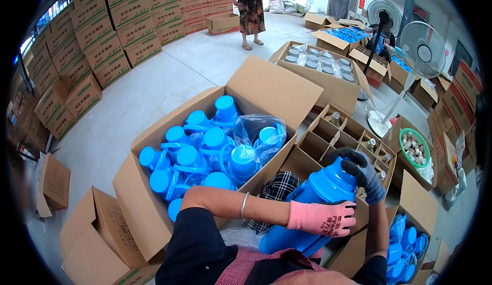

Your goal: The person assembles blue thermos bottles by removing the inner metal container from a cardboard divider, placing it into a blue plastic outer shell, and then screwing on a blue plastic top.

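Observation:
A large blue plastic flask (326, 181) lies tilted across my lap, its narrower top pointing up and to the right. My left hand (322, 218), in a pink glove, reaches across the flask and presses on its body with the fingers curled. My right hand (365, 175), in a grey glove with dark fingertips, grips round the flask's top end. Below my left wrist, more blue plastic (292, 240) shows; my forearm hides where it joins the flask. To the left, an open carton (169, 112) holds several blue flasks with handles, some in clear plastic bags.
A divided carton (321, 131) with glass necks stands beyond my hands. At right are a green basket (402, 154) of small pale pieces, another carton of blue flasks (405, 254) and a standing fan (423, 49). A person (249, 8) stands ahead; stacked cartons (133, 23) line the left.

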Motion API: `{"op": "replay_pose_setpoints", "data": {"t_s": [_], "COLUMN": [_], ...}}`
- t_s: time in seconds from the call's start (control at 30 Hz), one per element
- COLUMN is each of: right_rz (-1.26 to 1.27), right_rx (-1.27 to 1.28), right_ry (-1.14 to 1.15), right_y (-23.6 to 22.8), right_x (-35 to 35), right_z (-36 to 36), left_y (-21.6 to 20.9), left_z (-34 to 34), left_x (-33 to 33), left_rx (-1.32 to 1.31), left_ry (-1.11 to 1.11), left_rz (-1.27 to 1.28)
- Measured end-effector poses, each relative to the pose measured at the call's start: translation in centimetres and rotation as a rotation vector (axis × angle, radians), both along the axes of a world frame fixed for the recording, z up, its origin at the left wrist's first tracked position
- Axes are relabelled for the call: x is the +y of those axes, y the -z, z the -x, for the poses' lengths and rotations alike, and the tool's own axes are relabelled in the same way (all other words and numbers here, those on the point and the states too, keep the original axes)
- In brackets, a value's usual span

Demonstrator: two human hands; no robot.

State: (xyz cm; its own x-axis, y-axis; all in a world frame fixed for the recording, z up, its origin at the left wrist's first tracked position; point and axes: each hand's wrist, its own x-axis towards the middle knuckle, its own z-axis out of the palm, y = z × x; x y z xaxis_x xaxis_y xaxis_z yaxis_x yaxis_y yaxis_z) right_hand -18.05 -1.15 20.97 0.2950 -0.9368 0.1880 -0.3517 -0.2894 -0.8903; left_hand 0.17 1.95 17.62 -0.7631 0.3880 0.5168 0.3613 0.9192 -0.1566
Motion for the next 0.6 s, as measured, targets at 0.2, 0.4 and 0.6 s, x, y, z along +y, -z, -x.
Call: {"op": "replay_pose_setpoints", "data": {"t_s": [0.2,0.4,0.6], "right_rz": [-0.059,-0.089,-0.114], "right_rx": [-0.002,0.004,-0.014], "right_ry": [0.041,0.060,0.045], "right_y": [0.2,0.7,0.8], "right_x": [0.3,0.1,-0.1], "right_z": [0.9,1.3,1.1], "left_y": [0.2,0.3,0.5], "left_z": [0.2,0.2,0.2], "left_x": [-0.1,-0.2,-0.4], "left_rx": [-0.046,-0.025,-0.047], "left_ry": [-0.067,-0.089,-0.106], "left_rz": [0.016,0.031,0.029]}}
